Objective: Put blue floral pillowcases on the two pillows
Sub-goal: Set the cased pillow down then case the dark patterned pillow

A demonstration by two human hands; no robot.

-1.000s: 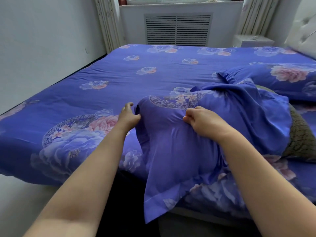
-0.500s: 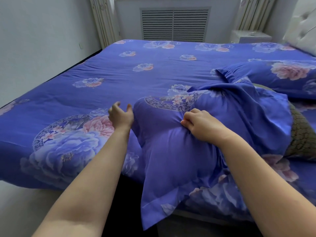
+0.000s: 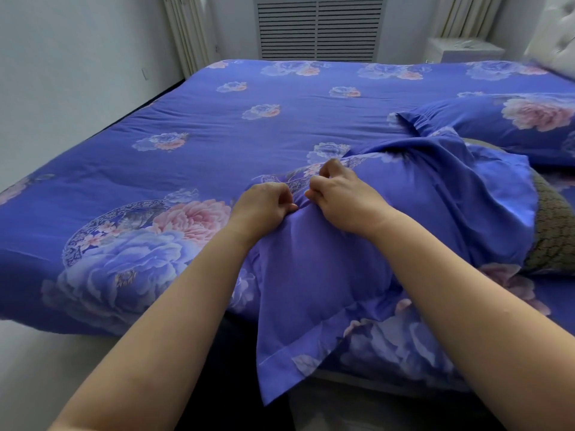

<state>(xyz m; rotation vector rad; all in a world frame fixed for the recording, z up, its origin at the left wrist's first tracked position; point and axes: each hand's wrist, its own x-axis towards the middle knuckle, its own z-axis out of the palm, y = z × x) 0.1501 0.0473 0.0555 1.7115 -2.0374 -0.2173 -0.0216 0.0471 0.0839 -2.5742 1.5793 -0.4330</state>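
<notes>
A blue floral pillowcase (image 3: 342, 269) covers most of a pillow lying at the near edge of the bed. The pillow's dark patterned end (image 3: 557, 231) sticks out on the right. My left hand (image 3: 261, 206) and my right hand (image 3: 339, 194) sit close together on top of the pillow, both pinching the pillowcase cloth. A loose flap of the pillowcase hangs over the bed's edge. A second pillow in a blue floral pillowcase (image 3: 513, 126) lies at the far right, near the headboard.
A blue floral bedspread (image 3: 217, 144) covers the whole bed. A white wall runs along the left. A slatted radiator cover (image 3: 317, 29) and curtains stand behind the bed. A white nightstand (image 3: 463, 49) and a white tufted headboard (image 3: 557, 32) are at the far right.
My left hand has moved right from the pillow's left edge onto its top and closed on the cloth beside my right hand. The view has tilted down a little.
</notes>
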